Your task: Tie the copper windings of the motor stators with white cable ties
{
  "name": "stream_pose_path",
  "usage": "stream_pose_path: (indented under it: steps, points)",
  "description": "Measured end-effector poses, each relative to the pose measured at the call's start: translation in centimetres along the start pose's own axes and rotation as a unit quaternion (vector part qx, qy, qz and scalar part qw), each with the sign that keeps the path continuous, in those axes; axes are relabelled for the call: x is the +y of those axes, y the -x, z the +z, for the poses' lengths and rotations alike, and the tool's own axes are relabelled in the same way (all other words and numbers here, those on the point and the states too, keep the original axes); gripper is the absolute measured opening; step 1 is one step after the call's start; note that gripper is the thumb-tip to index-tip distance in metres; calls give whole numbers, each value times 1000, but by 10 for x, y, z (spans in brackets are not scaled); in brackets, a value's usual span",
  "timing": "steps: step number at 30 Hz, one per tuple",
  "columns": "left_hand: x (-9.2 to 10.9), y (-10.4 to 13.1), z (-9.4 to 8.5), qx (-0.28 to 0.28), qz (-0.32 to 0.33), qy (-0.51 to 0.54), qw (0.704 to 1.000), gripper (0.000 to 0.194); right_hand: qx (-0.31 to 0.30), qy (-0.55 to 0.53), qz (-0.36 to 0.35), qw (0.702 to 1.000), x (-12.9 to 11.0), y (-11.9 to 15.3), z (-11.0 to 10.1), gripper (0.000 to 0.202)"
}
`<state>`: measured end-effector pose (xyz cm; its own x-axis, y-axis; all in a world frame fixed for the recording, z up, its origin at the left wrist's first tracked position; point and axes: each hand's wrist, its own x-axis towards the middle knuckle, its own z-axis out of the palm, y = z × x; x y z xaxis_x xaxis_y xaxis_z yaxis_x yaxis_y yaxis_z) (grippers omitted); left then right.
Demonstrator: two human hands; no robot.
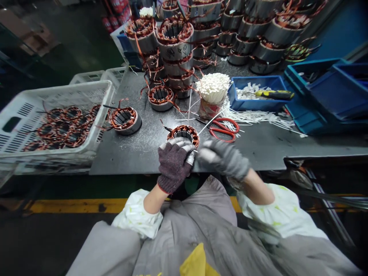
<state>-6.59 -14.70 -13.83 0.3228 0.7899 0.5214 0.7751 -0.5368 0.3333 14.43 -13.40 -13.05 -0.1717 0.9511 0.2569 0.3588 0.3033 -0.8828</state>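
Observation:
A motor stator (197, 138) with copper windings lies near the table's front edge. My left hand (174, 164), in a dark fingerless glove with white-wrapped fingertips, grips its near rim and hides that part. To the right of it, my right hand (225, 159) wears a grey glove and is blurred by motion. Its fingers look curled in, and whatever they hold cannot be made out. From the stator's right side a thin white cable tie (209, 123) slants up to the right. Red-handled scissors (223, 129) lie just beyond my right hand.
Another stator (125, 120) stands left, beside a white crate (106, 90) of wound stators. Stacked stators (176, 51) rise at the back. A can (209, 110) holds upright white ties; loose ties (258, 116) lie rightward. A blue bin (255, 104) holds a yellow-black handled tool (274, 94).

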Motion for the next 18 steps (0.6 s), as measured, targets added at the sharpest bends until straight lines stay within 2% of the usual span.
stream_pose_path:
  steps: [1, 3, 5, 8, 10, 13, 18]
  points:
    - [-2, 2, 0, -3, 8, -1, 1000, 20, -50, -11, -4, 999, 1, -1, 3, 32]
    - [-6, 5, 0, -2, 23, -5, 1000, 21, -77, -72, 23, 994, 4, -2, 13, 30]
    - [-10, 8, 0, 7, 37, -12, 999, 19, -58, -132, 82, 986, 8, 0, 25, 34]
    - [-15, 8, 1, 21, 51, -21, 998, 16, -25, -133, 129, 982, 12, 12, 37, 40]
    - [-19, 7, 0, 19, 57, -13, 998, 13, -10, -110, 124, 986, 10, 22, 39, 38]
    - [-20, 5, -3, -15, 73, 30, 997, 14, -2, -94, 111, 989, -2, 31, 34, 36]
    - [-17, 5, -10, -83, 115, 102, 985, 15, 9, -43, 73, 996, -29, 7, 29, 33]
